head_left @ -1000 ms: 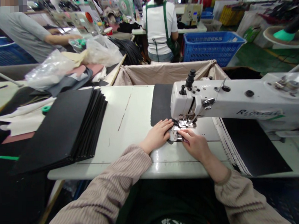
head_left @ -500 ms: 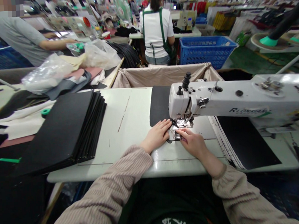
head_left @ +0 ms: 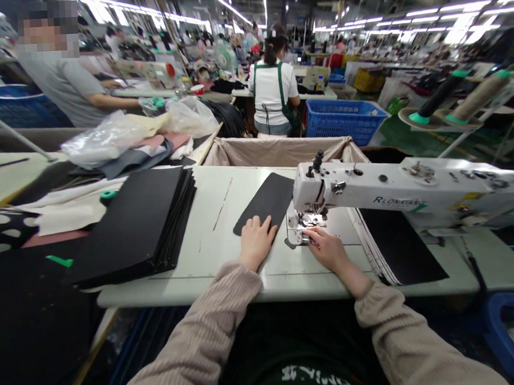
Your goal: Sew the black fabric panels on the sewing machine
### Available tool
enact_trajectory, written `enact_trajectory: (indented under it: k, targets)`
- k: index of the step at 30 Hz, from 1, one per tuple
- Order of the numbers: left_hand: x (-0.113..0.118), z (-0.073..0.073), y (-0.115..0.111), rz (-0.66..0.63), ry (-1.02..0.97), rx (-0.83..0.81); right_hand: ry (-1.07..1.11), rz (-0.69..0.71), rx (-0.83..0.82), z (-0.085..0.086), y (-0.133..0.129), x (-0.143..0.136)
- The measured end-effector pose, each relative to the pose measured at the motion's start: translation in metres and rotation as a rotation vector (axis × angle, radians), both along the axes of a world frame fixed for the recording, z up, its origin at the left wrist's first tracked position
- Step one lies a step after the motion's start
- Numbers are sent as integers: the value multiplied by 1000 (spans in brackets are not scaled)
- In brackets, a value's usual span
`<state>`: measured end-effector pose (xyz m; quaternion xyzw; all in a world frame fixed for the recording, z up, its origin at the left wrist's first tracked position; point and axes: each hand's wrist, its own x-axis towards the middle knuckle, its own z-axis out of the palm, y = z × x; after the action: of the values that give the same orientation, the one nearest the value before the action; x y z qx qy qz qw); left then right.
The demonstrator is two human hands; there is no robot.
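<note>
The left hand point(head_left: 257, 243) rests, fingers apart, on the near end of the dark panel point(head_left: 264, 201), which slants across the counter point(head_left: 211, 235), with bare surface between it and the black stack point(head_left: 133, 222) and its far right corner close by the sewing machine point(head_left: 347, 188). The right hand's point(head_left: 331, 252) fingers bunch at the metal plate point(head_left: 313, 219); whether they clamp anything, I cannot tell. The machine's arm partly hides the black sheets point(head_left: 400, 248).

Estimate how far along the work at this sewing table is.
Partway, it seems. Perhaps done: the flat black sheets with white edges by the white sewing machine, though any stitching is unreadable. In hand: the dark grey, round-cornered flat panel under the left hand. Perhaps remaining: the thick stack of black rectangular sheets.
</note>
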<state>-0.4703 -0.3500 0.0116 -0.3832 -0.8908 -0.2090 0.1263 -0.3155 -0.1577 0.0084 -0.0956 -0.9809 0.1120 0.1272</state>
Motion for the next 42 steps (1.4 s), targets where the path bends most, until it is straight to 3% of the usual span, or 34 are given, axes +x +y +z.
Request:
enact_trajectory:
  k: [4, 7, 9, 11, 14, 18, 22, 27, 32, 42]
  targets:
    - [37, -4, -87, 119, 32, -33, 40, 3, -70, 2, 2, 3]
    - [64, -11, -149, 118, -29, -67, 112, -3, -157, 7, 5, 11]
    - [73, -13, -175, 50, -106, -74, 187, -22, -229, 10, 7, 20]
    - [73, -13, -185, -38, -171, -75, 250, -55, -306, 11, 7, 34]
    - [66, -8, -174, -146, -241, -96, 278, -124, -415, 10, 5, 63]
    - [72, 6, -124, -221, -262, -54, 248, -241, -526, 3, 1, 109]
    - [112, 16, -55, -398, -248, 3, 201, -393, -533, -2, -8, 147]
    - [154, 4, 8, -609, -176, -93, 42, -442, -503, 1, -30, 170]
    - [162, -6, 21, -594, -182, -83, -69, -362, -453, 3, -47, 175]
    - [164, -7, 22, -572, -87, -151, -116, -332, -299, -6, -50, 170]
